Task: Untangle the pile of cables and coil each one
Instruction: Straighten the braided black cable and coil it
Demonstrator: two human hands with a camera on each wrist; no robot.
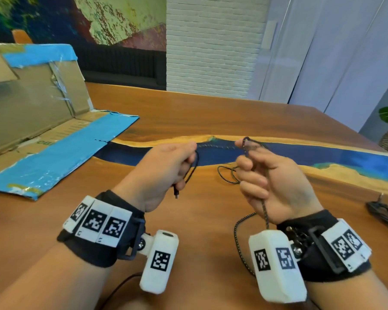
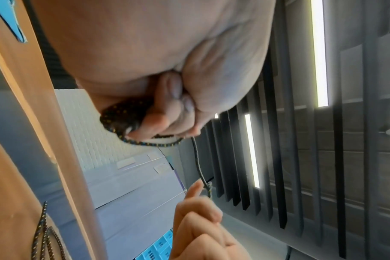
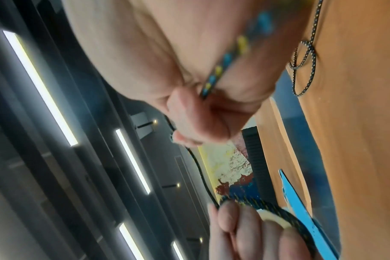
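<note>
A wooden table (image 1: 211,113) with a blue resin strip across it, seen from above the person's own hands.

At far left a flattened cardboard box (image 1: 38,108) edged in blue tape lies open on the table, well apart from the hands.

Left of centre, the left hand (image 1: 164,173) is raised above the table, fingers curled around one end of a dark braided cable (image 1: 263,209) flecked with yellow. A short loop shows beside the fingers, and the plug (image 1: 176,194) hangs just below the hand.

From there a stretch of the cable runs across to the right hand (image 1: 276,182), fairly straight in the air (faint and blurred in the head view, clearer from the left wrist). The right hand pinches it between thumb and forefinger, where a small loop stands up, with the other fingers loosely curled. Below this hand the cable trails down past the wrist, and a few slack loops lie on the table between the hands.

At the far right edge a dark bundle (image 1: 383,212) rests on the table; it may be another cable, already gathered, but it is too cropped to tell.

Judging from this, untangling of the braided cable looks nearly done, and its coiling has barely begun. No tangled pile remains in view.
</note>
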